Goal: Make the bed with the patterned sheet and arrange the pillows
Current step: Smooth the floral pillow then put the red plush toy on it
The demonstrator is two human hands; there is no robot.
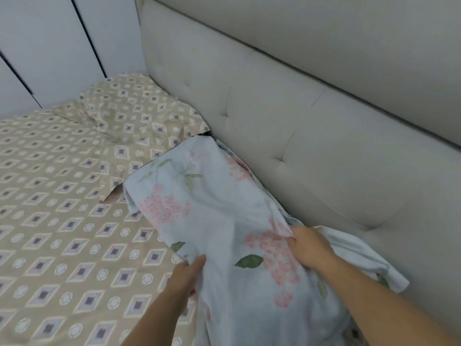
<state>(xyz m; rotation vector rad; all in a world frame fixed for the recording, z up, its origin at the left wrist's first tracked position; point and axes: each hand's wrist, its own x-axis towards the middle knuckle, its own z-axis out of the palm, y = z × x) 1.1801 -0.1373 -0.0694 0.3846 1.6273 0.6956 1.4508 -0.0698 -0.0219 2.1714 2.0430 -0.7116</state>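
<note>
Sheet down, one pillow placed, the second in our hands.

We had the patterned sheet spread over the bed from seven to ten o'clock, with a matching pillow at eleven against the headboard. Our left hand and right hand gripped the floral pillow, fingers curled into its cloth. It lay from centre toward five o'clock, touching the headboard and, we judged, not yet squared. Its lower end was cut off and most fingertips were hidden.

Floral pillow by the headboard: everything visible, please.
The floral pillow has a pale blue, cotton-like case printed with pink flower clusters and green leaves, loose and rumpled. It lies lengthwise along the headboard, on the patterned sheet, its far end by the beige pillow. The left hand and right hand grip its near edges.
</note>
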